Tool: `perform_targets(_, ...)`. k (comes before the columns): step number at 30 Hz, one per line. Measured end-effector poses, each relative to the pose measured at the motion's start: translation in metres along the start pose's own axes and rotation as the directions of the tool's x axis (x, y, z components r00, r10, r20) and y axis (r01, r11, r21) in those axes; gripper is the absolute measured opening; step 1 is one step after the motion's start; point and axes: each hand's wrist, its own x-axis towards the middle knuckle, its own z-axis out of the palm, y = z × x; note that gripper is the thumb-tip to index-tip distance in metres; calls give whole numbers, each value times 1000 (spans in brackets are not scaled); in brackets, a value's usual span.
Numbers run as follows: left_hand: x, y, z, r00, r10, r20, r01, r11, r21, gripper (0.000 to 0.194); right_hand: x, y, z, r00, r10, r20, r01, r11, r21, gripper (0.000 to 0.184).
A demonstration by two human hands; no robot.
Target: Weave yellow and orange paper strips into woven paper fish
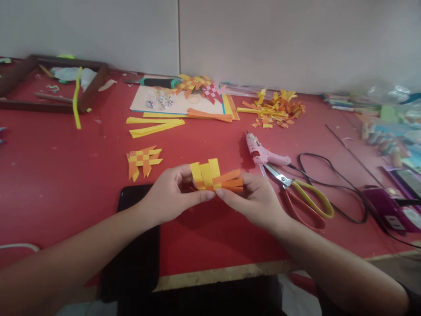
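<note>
- Pinched between thumb and fingers, the left edge of the woven paper piece [206,174] sits in the grip of the left hand [167,191]; the grip of the right hand [263,199] closes on its orange side, both thumbtips meeting near the lower edge, likely to keep the loose weave from slipping.
- That piece is held up above the front of the red counter [200,241], between the forearms; broad, flat yellow bands stand up from it, and narrow orange strips fan towards the right hand.
- Just beyond the left hand lies a woven paper fish [143,159], checkered orange and yellow with pointed fins, perhaps kept in sight as a pattern.
- Under the left forearm, a smooth black tablet-like slab overhangs the counter's edge.
- Right of the hands, the pink plastic glue gun [265,154] and the scissors [287,182], with steel blades and one yellow and one red handle, lie within easy reach.
- Farther back are folded yellow paper strips [156,127], a crinkly heap of orange and yellow paper scraps [279,109], and shiny little googly eyes [161,101] on pale paper.
</note>
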Motion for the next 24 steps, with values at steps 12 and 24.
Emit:
perform_targets(12,1,3,-1,1000,-20,-9,20,999,-30,36,1,-2,-1,999,29,-35,-30,998,-48,16)
perform_targets(24,1,10,1,982,-145,-124,150,988,34,26,6,9,-13,979,107,-170,-86,988,130,27)
